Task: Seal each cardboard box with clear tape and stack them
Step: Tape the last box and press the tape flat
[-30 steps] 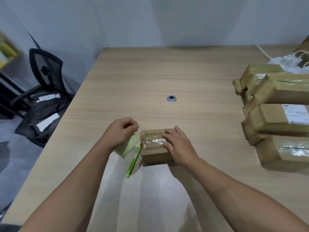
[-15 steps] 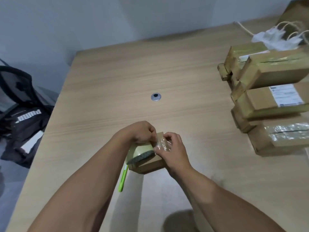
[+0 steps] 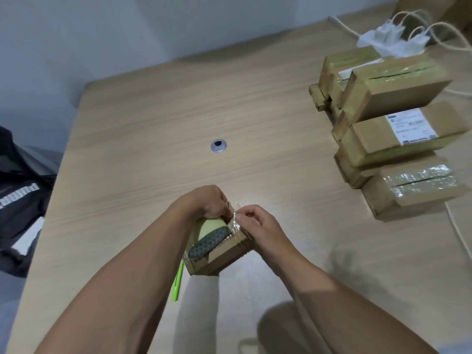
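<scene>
The left hand [image 3: 207, 201] covers the far end of the tape roll [image 3: 209, 238], and its fingers curl out of sight behind it. The roll and both hands hide most of the small box's [image 3: 224, 254] top. The edges of the crumpled clear tape [image 3: 233, 224] pinched by the right hand [image 3: 258, 226] cannot be made out. The box covers the green pen's [image 3: 177, 284] far end. At the table's [image 3: 178, 111] right edge, the stacked boxes [image 3: 398, 90] run past the frame, and the print on their label [image 3: 411, 126] is too small to read. The power strip [image 3: 390, 39] at the far right corner is blurred. The black bag [image 3: 18, 200] is cut off at left, its white lettering smeared.
</scene>
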{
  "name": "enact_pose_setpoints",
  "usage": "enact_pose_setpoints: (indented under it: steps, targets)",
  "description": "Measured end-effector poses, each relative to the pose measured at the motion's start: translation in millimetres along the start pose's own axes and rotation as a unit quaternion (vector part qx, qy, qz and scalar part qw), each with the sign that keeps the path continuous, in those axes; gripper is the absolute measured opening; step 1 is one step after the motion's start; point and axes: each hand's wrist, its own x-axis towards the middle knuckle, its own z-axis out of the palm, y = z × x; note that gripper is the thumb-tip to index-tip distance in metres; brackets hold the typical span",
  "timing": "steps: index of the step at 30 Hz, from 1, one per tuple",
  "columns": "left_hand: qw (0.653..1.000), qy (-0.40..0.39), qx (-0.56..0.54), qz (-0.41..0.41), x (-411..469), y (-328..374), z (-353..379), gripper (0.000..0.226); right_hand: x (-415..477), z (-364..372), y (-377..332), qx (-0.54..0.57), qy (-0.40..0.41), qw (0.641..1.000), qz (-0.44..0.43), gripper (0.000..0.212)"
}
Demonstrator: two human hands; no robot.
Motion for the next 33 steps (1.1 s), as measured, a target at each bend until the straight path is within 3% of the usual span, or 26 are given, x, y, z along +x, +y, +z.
enact_pose_setpoints:
  steps: [5,9,13,16,18,21,24,26,33]
  targets:
    - [1.000,0.007,-0.009,-0.013,1.1,2.1,1.5,0.007,12.8,8.2,1.3,-0.085,0.084,0.992,0.028,0.043]
    - [1.000,0.012,-0.010,-0.023,2.8,3.3,4.0,0.016,18.5,6.5,3.6,-0.061,0.123,0.987,0.079,0.037]
    - [0.999,0.011,0.014,-0.028,5.1,5.5,5.8,0.023,18.0,12.5,8.0,-0.075,0.139,0.981,0.116,0.046]
    - [0.999,0.008,0.029,-0.032,6.7,6.1,4.3,0.025,20.5,17.1,6.2,-0.100,0.160,0.974,0.129,0.036]
    - [0.999,0.005,0.038,-0.031,9.3,5.6,3.4,0.026,23.5,15.6,4.0,-0.150,0.172,0.966,0.118,0.029]
    - [0.998,0.005,0.055,-0.026,11.6,6.4,3.8,0.027,22.3,11.1,0.2,-0.291,0.186,0.938,0.014,0.022]
    - [0.997,0.015,0.074,-0.015,10.7,8.7,2.7,0.023,16.5,19.0,-14.0,-0.227,0.150,0.961,-0.042,0.004]
    - [0.997,0.029,0.078,-0.004,7.9,9.0,2.8,0.022,15.1,26.1,-17.4,-0.186,0.128,0.974,-0.028,0.012]
    - [0.991,0.107,0.074,0.025,-3.2,5.2,12.2,0.038,18.0,28.1,-3.5,-0.292,0.137,0.945,-0.057,0.016]
